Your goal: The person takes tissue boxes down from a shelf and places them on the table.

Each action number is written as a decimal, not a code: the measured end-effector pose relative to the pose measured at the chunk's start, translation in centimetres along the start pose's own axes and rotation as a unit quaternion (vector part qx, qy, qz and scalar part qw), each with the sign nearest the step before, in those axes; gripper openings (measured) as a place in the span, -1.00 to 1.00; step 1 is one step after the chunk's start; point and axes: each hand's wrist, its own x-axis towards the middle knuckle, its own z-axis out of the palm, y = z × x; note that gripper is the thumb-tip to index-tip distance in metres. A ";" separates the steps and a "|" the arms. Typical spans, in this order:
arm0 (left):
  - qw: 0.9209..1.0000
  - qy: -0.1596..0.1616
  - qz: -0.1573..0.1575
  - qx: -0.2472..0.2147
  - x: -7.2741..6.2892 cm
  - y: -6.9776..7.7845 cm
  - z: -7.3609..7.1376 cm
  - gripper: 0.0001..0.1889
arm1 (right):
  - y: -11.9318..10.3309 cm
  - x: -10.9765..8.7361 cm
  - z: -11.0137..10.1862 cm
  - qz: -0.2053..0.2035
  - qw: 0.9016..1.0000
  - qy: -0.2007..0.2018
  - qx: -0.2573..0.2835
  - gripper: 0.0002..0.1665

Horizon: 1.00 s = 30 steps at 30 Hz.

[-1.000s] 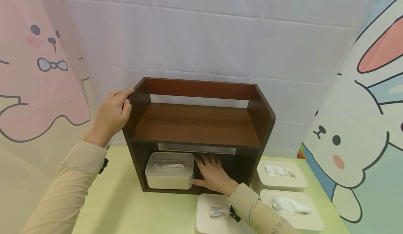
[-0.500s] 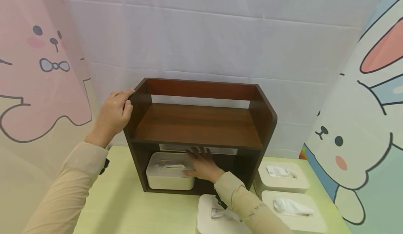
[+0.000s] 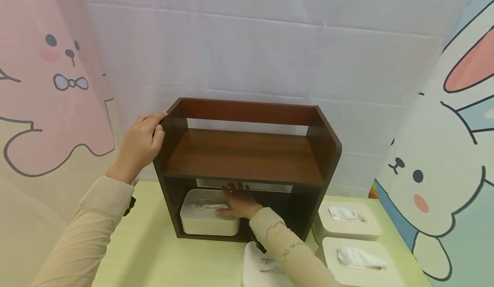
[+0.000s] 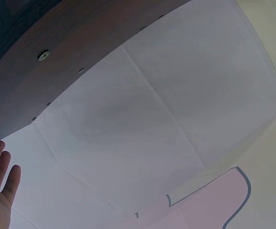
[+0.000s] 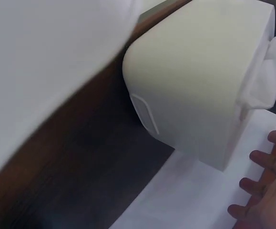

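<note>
My left hand (image 3: pixel 141 143) rests at the upper left edge of a dark brown two-tier shelf (image 3: pixel 247 154), its fingertips on the side panel. In the left wrist view its fingers (image 4: pixel 0 170) are fairly straight against that panel. Inside the lower tier, at the left, sits a white tissue box (image 3: pixel 208 222) with a tissue sticking out of its top slot. My right hand (image 3: pixel 240 203) reaches in, overlapping the right part of this box, with fingers spread. In the right wrist view the fingers (image 5: pixel 264 162) lie beside the tissue side of the box.
Another tissue box (image 3: pixel 250 274) stands in front of the shelf, partly under my right forearm. Two more, a rear box (image 3: pixel 370 220) and a nearer box (image 3: pixel 333 252), stand to the right of the shelf on the pale green table (image 3: pixel 185 265). A white cloth (image 3: pixel 247 55) hangs behind.
My right hand has moved left, from beside the tissue box in the lower tier to over its right part. The left hand stays on the shelf's side panel.
</note>
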 end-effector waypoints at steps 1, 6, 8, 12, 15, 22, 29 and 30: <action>1.000 0.000 0.000 -0.001 0.0 0.0 0.0 -0.57 | -0.1 0.1 0.1 -0.002 1.000 -0.002 0.003 0.01; 1.000 0.003 0.002 -0.001 0.1 0.0 0.0 -0.57 | -0.3 0.6 1.0 -0.017 1.000 0.000 0.009 0.05; 1.000 0.002 0.001 -0.001 0.1 0.0 0.0 -0.57 | -0.3 0.8 1.3 -0.021 1.000 -0.008 0.013 0.09; 1.000 0.000 -0.001 0.000 0.1 0.0 0.0 -0.57 | -0.3 1.1 1.8 -0.027 0.999 -0.021 0.014 0.14; 1.000 0.002 0.001 -0.001 0.1 -0.1 0.1 -0.57 | -0.2 1.3 2.1 -0.034 0.999 -0.028 0.012 0.17; 1.000 0.009 0.008 -0.001 0.1 -0.1 0.1 -0.58 | -0.3 1.7 2.4 -0.056 0.998 -0.035 0.022 0.24; 1.000 0.007 0.006 0.000 0.1 -0.1 0.2 -0.57 | -0.8 2.0 2.4 -0.045 0.998 -0.039 0.013 0.26; 1.000 0.009 0.007 0.001 0.1 -0.1 0.2 -0.57 | -0.8 1.9 2.3 -0.041 0.998 -0.044 0.019 0.25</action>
